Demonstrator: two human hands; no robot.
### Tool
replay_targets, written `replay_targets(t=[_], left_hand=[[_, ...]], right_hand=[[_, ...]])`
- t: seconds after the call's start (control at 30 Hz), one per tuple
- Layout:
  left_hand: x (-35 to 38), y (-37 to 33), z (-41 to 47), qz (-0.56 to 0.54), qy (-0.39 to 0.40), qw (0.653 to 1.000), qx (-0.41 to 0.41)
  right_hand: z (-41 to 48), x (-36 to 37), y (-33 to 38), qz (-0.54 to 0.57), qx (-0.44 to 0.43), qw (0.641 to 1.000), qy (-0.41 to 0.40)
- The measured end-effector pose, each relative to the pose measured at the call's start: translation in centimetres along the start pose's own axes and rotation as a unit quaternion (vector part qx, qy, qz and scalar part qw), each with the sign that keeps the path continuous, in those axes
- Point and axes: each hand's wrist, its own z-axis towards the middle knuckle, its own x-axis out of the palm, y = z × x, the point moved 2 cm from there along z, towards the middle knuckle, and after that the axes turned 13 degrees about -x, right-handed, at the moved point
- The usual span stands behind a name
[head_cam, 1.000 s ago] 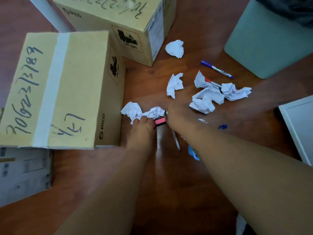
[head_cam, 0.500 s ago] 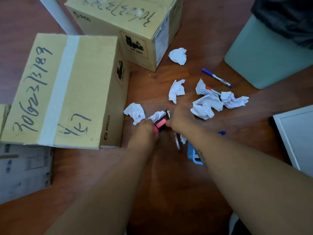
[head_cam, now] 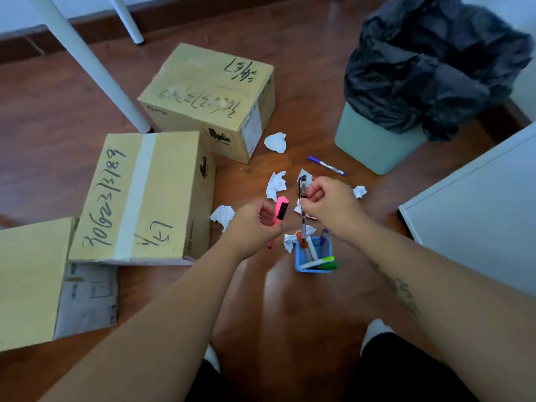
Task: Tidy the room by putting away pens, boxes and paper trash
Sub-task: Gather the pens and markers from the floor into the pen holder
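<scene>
**Two pens in hand above the blue holder**

Head view: the left hand [head_cam: 255, 224] is closed around a pink highlighter [head_cam: 279, 214], its black cap pointing up and away. The right hand [head_cam: 329, 206] pinches a slim black-capped pen [head_cam: 302, 198] between its fingertips, holding it upright, tip down, right over the blue pen holder [head_cam: 314, 261], which already has several markers in it. Crumpled paper balls [head_cam: 277, 185] lie scattered on the wooden floor [head_cam: 275, 300] around the hands. A purple pen [head_cam: 326, 165] lies loose near the green bin [head_cam: 374, 146] with its black liner. Three cardboard boxes [head_cam: 145, 195] sit to the left.
</scene>
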Motion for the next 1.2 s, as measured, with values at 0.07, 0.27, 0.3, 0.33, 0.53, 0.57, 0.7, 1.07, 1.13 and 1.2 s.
replay_targets(t=[0.07,0.27,0.3,0.33,0.53,0.57,0.7,1.07,1.13,1.2], left_hand=[[1.1,-1.2,-0.7,0.001,0.021,1.0,0.011],[4.5,-1.7,-1.5,0.008,0.06,0.998,-0.001],[5.0,-1.4,-1.5,0.007,0.063,0.998,-0.006],[5.2,-1.1,-1.4,0.005,0.064,0.998,-0.01],[7.1,1.1,-0.7,0.051,0.06,0.997,-0.022],[7.2,1.4,-0.7,0.062,0.059,0.996,-0.021],[7.4,2.2,-0.2,0.097,0.058,0.994,-0.005],[5.7,1.0,4.0,0.137,-0.057,0.989,-0.007],[5.9,0.4,5.6,0.142,-0.083,0.986,0.004],[6.4,-0.3,7.2,0.157,-0.093,0.983,0.018]], right_hand=[[-1.2,-1.6,-0.4,-0.014,0.004,1.0,-0.009],[-4.1,-3.0,-4.0,-0.02,0.034,0.999,0.001],[-4.4,-2.8,-4.7,-0.022,0.038,0.999,0.006],[-4.6,-2.7,-5.2,-0.025,0.041,0.999,0.013],[-5.4,-1.0,-8.3,-0.031,0.074,0.994,0.076],[-5.6,-0.8,-8.6,-0.037,0.083,0.992,0.086],[-5.0,-0.3,-9.5,-0.05,0.112,0.986,0.116],[0.5,0.1,-11.6,-0.095,0.128,0.987,0.018],[1.9,-0.3,-12.0,-0.12,0.099,0.988,-0.019],[3.2,-0.8,-12.6,-0.148,0.073,0.986,-0.04]])
